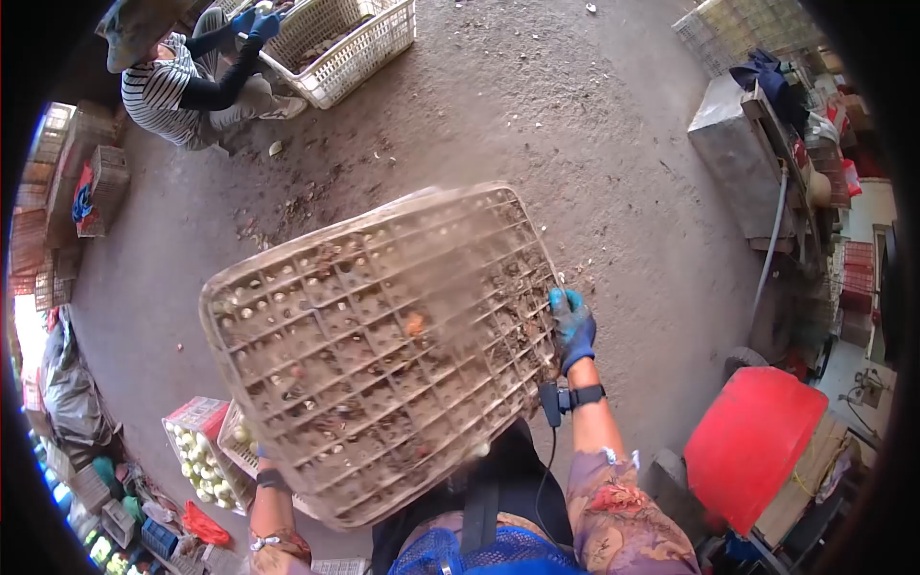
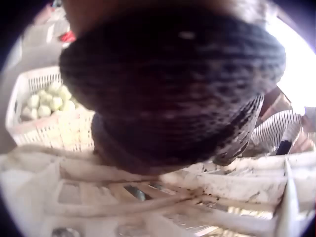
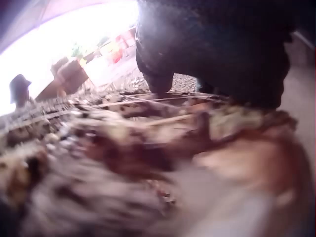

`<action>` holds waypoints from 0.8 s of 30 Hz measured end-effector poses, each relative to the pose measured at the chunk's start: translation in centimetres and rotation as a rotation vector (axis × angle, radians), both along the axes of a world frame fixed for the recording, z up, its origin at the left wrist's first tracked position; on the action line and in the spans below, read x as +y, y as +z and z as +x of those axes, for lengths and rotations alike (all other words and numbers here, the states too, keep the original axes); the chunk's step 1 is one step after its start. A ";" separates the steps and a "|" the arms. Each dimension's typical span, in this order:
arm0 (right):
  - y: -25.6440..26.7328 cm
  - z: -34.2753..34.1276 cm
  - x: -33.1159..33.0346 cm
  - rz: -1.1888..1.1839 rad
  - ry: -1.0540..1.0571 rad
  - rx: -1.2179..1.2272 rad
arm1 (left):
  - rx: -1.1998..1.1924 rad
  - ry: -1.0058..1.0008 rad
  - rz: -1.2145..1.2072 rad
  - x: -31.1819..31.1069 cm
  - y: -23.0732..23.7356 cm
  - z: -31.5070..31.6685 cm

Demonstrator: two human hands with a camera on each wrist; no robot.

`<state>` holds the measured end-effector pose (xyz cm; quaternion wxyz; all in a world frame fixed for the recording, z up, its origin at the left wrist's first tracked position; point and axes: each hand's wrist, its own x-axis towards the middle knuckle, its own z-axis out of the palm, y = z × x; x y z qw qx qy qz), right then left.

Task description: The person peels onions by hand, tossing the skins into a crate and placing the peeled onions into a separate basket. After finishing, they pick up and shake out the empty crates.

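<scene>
A large, dirty plastic crate (image 1: 207,307) hangs tilted in front of me, its gridded face towards the head camera. Scraps and bits of peel lie over the grid, and part of it is blurred by motion. My right hand (image 1: 573,326), in a blue glove, grips the crate's right edge. At the lower left my other wrist reaches behind the crate, which hides most of that hand in the head view. The left wrist view shows the left hand (image 2: 173,89) in a dark glove at the crate's slotted side, its fingertips hidden.
A seated person (image 1: 172,91) in a striped top works at a long white crate (image 1: 364,57). Crates of pale round produce (image 1: 203,470) stand at lower left. A red tub (image 1: 752,446) is at right, below a metal cabinet (image 1: 733,144). Scraps litter the dirt floor (image 1: 623,192).
</scene>
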<state>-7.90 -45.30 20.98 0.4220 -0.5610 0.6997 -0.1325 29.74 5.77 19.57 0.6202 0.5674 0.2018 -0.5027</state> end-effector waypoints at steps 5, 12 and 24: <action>-9.6 -7.5 -3.0 0.287 -0.074 -0.313 | 0.087 0.038 -0.188 -11.5 8.1 -1.4; -1.2 -11.3 -7.3 0.443 0.248 -0.334 | 0.260 0.088 -0.356 -24.2 18.3 -3.3; 7.8 -29.8 12.2 0.551 0.517 0.583 | -0.320 -0.260 -0.493 -41.1 20.9 -5.1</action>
